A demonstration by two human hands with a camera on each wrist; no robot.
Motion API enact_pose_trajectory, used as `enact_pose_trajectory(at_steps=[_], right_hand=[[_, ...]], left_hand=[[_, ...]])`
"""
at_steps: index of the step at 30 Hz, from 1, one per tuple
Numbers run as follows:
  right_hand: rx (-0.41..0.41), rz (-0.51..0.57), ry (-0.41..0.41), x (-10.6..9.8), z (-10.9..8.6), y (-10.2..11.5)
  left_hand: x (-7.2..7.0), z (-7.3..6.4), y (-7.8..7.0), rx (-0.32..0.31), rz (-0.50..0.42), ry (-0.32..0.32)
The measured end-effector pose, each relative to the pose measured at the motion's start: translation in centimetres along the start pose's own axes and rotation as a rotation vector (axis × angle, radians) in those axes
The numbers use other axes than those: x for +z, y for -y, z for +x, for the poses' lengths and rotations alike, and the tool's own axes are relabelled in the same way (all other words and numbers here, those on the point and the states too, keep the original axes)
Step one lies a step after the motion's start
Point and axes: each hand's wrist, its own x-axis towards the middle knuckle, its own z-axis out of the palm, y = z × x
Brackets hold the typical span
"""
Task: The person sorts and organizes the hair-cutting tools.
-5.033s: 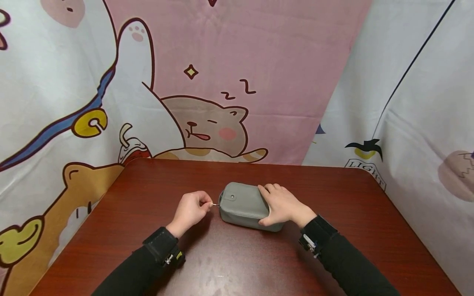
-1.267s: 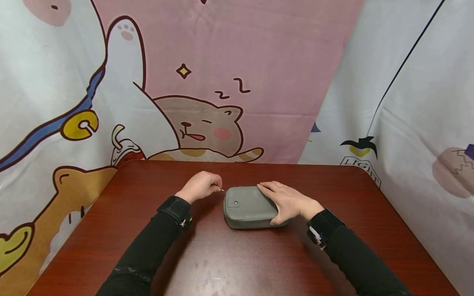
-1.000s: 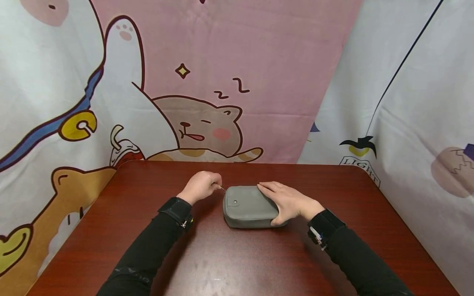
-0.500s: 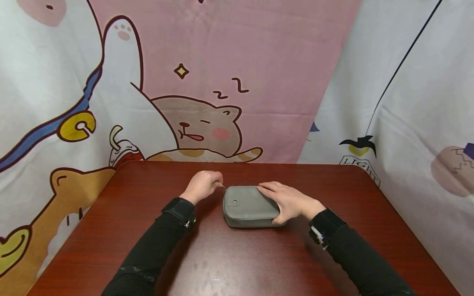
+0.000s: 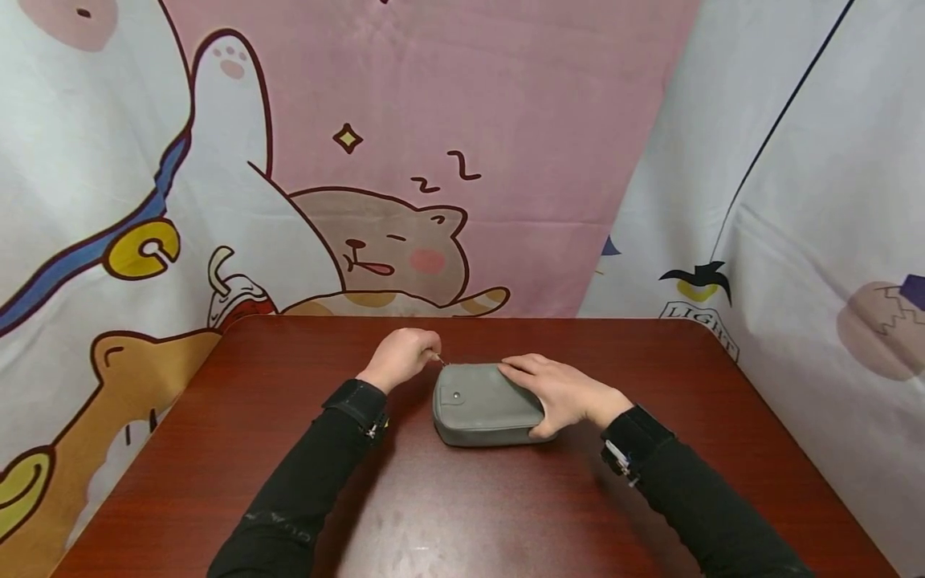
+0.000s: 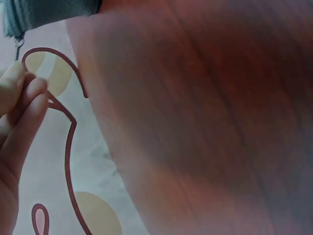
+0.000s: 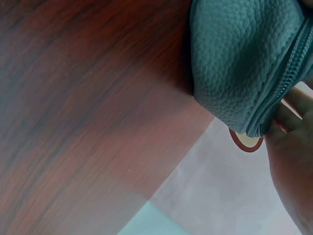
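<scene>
A grey-green zip pouch (image 5: 480,405) with a small snap tab lies on the table, its top flat. At its back left corner my left hand (image 5: 401,357) pinches the zipper pull (image 6: 18,51) between thumb and curled forefinger, and the pull is stretched away from the pouch. My right hand (image 5: 567,393) grips the pouch's right end, thumb on the front side and fingers across the top toward the back. In the right wrist view, zipper teeth (image 7: 293,61) run along the pouch's edge close to my right fingers. The inside of the pouch is not visible.
The reddish-brown wooden table (image 5: 462,514) reaches under both arms. Behind it hangs a cartoon-printed cloth (image 5: 542,160), which meets the far edge. Another white cloth side (image 5: 795,201) stands at the right.
Over five seconds my left hand, pinching the pull, has gone from the pouch's left side to its back left corner. The pouch has turned slightly. My right hand has kept its grip.
</scene>
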Motion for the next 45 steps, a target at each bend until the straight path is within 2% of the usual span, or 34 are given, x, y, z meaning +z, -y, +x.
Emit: enact_pose_trajectory(at_steps=[6, 11, 16, 23, 36, 41, 45], right_hand=[[0.026, 0.018, 0.035, -0.3, 0.1, 0.1], [0.051, 0.038, 0.055, -0.6, 0.2, 0.3], [0.067, 0.041, 0.072, -0.7, 0.3, 0.4], [0.071, 0.043, 0.076, -0.6, 0.3, 0.3], [0.076, 0.054, 0.082, -0.6, 0.2, 0.1], [0.058, 0.057, 0.068, -0.5, 0.1, -0.1], [0.024, 0.067, 0.051, -0.4, 0.0, -0.3]], left_hand=[[-0.7, 0.0, 0.1, 0.052, -0.023, 0.069], [-0.8, -0.2, 0.0, 0.035, -0.042, 0.110], [-0.6, -0.4, -0.1, 0.010, -0.050, 0.113], [-0.2, -0.4, -0.7, -0.029, -0.106, 0.137], [-0.1, -0.9, -1.5, -0.053, -0.062, 0.127], [0.0, -0.7, -1.5, -0.014, -0.070, 0.126], [0.2, -0.7, -1.2, 0.053, -0.092, 0.110]])
